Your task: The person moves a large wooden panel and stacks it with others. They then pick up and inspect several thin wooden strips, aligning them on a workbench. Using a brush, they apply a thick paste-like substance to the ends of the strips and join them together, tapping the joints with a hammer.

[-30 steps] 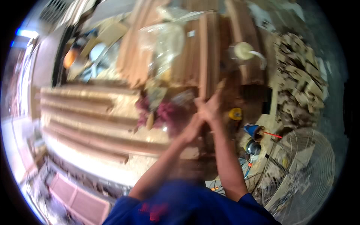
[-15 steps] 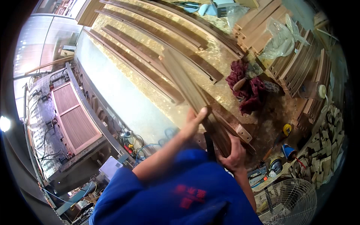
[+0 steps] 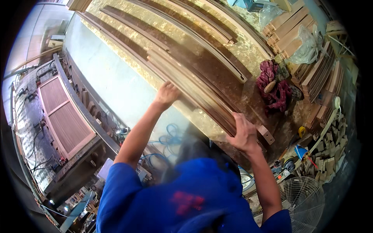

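Note:
A long brown wooden plank (image 3: 198, 86) lies slanting along the near edge of the workbench, beside a thinner wooden strip (image 3: 130, 54). My left hand (image 3: 168, 95) is closed over the near edge of the wood, partway along, its fingertips curled out of sight. At the plank's near end, my right hand (image 3: 244, 133) grips it with the fingers over the top and the thumb on the near side. Just right of that hand sits a wood end with drilled holes (image 3: 266, 134).
Several long wooden strips (image 3: 194, 37) lie spaced along the workbench (image 3: 248, 93). A dark red cloth (image 3: 268, 77) lies at the right, near stacked wood pieces (image 3: 289, 29) and a plastic bag (image 3: 305, 46). A wire fan guard (image 3: 301, 202) stands at lower right. A framed panel (image 3: 66, 116) rests at left.
The plank has come down from a raised, steeper slant to lie alongside the near strip. My left hand has moved left and away from me along the wood; my right hand stays at the near end.

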`<move>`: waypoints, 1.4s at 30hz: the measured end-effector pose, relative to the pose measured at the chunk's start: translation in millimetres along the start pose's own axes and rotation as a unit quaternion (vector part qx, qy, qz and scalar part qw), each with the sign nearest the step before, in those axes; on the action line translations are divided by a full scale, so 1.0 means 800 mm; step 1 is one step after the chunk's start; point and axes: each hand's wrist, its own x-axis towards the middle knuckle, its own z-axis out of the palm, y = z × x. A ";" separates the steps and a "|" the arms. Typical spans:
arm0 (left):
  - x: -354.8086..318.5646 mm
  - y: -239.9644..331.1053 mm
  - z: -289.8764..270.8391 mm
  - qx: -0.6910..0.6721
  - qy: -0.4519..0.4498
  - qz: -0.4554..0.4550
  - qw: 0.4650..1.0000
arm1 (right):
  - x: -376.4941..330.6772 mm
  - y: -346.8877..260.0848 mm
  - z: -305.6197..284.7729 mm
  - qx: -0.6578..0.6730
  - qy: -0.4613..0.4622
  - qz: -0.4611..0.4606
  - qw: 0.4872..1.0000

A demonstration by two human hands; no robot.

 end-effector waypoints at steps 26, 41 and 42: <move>0.104 0.123 -0.058 -0.031 -0.007 0.195 0.980 | -0.089 0.061 0.214 0.362 0.319 0.410 0.774; 0.107 0.095 -0.061 -0.017 -0.050 0.204 0.978 | -0.072 0.035 0.231 0.333 0.277 0.369 0.822; 0.104 0.098 -0.061 -0.024 -0.068 0.188 0.980 | -0.081 0.032 0.207 0.330 0.256 0.374 0.828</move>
